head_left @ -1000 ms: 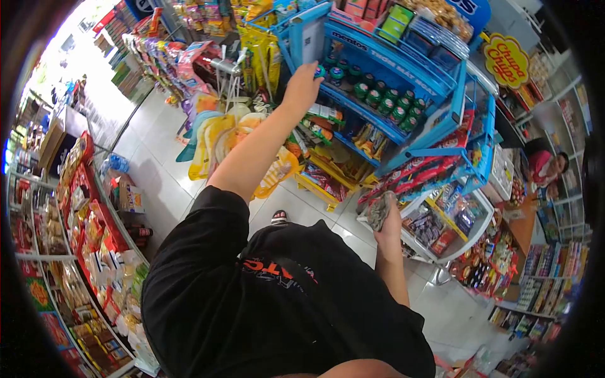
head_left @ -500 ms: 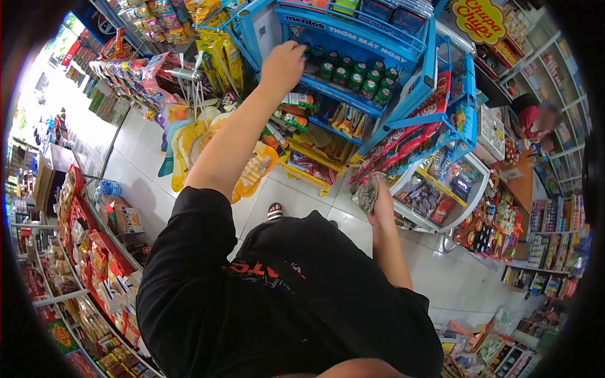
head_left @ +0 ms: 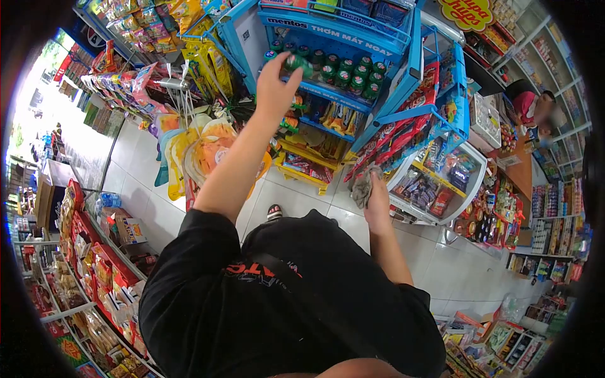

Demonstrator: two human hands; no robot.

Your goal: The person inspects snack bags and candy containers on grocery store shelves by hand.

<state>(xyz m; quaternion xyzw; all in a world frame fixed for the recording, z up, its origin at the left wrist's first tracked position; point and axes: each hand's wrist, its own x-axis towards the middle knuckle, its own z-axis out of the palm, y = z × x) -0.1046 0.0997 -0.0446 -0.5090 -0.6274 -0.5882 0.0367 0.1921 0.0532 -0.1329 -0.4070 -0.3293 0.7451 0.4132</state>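
Observation:
My left hand (head_left: 277, 93) reaches up to the blue Mentos display shelf. Its thumb and fingers close round a small green container (head_left: 299, 65), tilted and slightly blurred, in front of the shelf row. More green containers (head_left: 343, 75) stand upright in rows just to its right, and several others stand behind the fingers. My right hand (head_left: 379, 203) is lower, beside the red candy packs, closed round a crumpled grey cloth (head_left: 362, 190).
The blue display rack (head_left: 345, 36) has yellow shelves (head_left: 307, 170) below. Hand fans (head_left: 211, 148) hang at left. A glass-topped freezer (head_left: 441, 179) stands at right. Behind the counter (head_left: 518, 165) is a person (head_left: 524, 107). Snack shelves (head_left: 94, 252) line the left.
My left hand has moved slightly down and left, and a green container now shows tilted in its fingers. My right hand keeps the cloth in about the same place.

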